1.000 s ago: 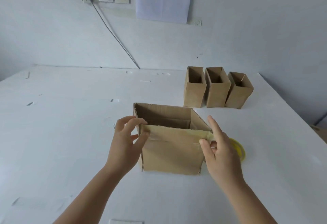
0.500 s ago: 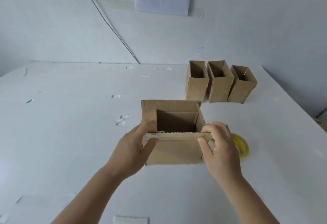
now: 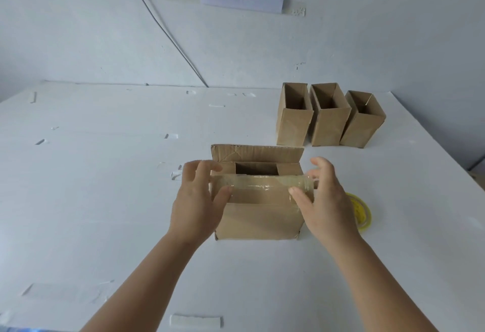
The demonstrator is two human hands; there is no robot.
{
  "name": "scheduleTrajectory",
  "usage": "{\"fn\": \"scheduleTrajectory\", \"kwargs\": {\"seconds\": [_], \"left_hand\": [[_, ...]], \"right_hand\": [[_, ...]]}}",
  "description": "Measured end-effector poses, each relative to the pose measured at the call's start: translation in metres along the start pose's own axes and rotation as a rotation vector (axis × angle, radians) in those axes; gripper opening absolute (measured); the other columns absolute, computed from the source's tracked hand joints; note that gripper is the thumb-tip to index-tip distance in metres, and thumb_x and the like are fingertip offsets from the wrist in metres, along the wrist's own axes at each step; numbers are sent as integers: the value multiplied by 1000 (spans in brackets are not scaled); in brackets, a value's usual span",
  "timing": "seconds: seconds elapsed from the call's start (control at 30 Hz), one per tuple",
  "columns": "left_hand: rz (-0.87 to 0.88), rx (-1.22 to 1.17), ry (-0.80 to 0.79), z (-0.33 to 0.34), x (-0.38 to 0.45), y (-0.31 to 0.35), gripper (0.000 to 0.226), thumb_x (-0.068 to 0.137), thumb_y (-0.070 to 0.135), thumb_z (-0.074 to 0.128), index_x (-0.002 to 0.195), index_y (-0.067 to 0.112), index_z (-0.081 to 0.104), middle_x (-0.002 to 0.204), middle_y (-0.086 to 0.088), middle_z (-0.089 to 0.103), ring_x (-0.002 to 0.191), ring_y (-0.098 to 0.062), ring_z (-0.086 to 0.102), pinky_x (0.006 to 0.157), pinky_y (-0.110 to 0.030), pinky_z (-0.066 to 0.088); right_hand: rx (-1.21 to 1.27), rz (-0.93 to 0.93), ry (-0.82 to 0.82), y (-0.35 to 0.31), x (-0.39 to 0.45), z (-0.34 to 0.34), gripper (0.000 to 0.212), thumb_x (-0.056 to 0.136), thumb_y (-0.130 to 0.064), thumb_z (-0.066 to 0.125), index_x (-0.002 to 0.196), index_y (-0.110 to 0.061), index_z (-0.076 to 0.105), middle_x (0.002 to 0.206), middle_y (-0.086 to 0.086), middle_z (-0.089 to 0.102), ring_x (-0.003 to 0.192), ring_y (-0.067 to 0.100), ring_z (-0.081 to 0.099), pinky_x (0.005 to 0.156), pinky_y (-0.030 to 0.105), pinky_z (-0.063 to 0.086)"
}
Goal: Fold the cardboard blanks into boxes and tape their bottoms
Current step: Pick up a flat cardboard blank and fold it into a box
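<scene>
While thumbs press, both hands [image 3: 195, 200] [image 3: 324, 198] flank box [image 3: 258, 216].

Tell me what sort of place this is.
Probably a plain packing workspace: a bare white table, three finished brown cardboard boxes lined up by a white wall, and a yellow tape roll beside the box in progress.

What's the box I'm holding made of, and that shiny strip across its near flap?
The box looks like brown corrugated cardboard, matte; fluting shows along the far flap's top edge. The strip seems to be clear glossy plastic tape: it glints, wrinkles, and the cardboard shows through.
</scene>
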State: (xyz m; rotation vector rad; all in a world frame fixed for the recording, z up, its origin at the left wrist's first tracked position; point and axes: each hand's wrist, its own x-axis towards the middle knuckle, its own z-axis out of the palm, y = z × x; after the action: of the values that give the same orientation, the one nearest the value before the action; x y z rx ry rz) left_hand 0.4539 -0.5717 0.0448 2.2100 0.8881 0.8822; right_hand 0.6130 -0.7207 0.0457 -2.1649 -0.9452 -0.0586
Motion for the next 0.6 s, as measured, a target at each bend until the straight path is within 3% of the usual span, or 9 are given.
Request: {"fn": "scheduleTrajectory", "kwargs": {"seconds": [0.1,0.2,0.3,0.4,0.47,0.53,0.6], "left_hand": [[1,-27,-56,2,5,1,51,84,12,65,129,25,44,131,6,33,94,-12,56,80,-37,53],[85,74,-92,2,10,0,74,83,10,63,146,29,27,147,2,23,128,-15,30,106,-30,28],[103,231,-216,-2,17,3,86,88,15,56,152,32,0,159,7,-3,145,-13,-3,118,-38,7],[147,364,-343,-5,25,8,82,92,14,45,151,28,-10,160,10,-9,144,-11,-22,119,-43,-4],[183,441,-398,-5,29,11,73,93,14,40,153,25,-1,159,9,11,146,-11,-17,118,-44,-7],[221,485,-418,-4,28,13,63,94,12,36,152,25,15,152,11,28,147,-11,1,116,-44,-7],[288,534,-405,-2,24,11,51,96,16,28,147,25,31,148,11,33,142,-10,23,116,-45,-4]], "right_hand": [[-34,-70,-57,-3,10,0,79,88,-19,65,150,-23,16,150,2,28,130,20,38,95,32,43],[-201,-195,-170,-7,21,-2,84,90,-15,59,152,-26,3,160,1,7,143,26,17,114,41,27],[-268,-230,-251,-13,29,-4,84,92,-16,56,152,-27,-2,159,-2,12,146,23,9,116,39,15],[-313,-226,-241,-12,31,-6,75,91,-20,57,151,-26,12,148,0,29,137,20,24,112,35,21],[-318,-231,-234,-8,31,-5,59,91,-19,57,145,-25,35,136,1,40,129,19,32,108,31,24],[-300,-270,-208,-2,29,-2,42,90,-16,56,131,-22,55,123,1,51,121,20,42,102,29,26],[-289,-324,-216,4,26,0,37,92,-20,46,126,-17,61,122,0,56,119,22,50,100,33,30]]}}
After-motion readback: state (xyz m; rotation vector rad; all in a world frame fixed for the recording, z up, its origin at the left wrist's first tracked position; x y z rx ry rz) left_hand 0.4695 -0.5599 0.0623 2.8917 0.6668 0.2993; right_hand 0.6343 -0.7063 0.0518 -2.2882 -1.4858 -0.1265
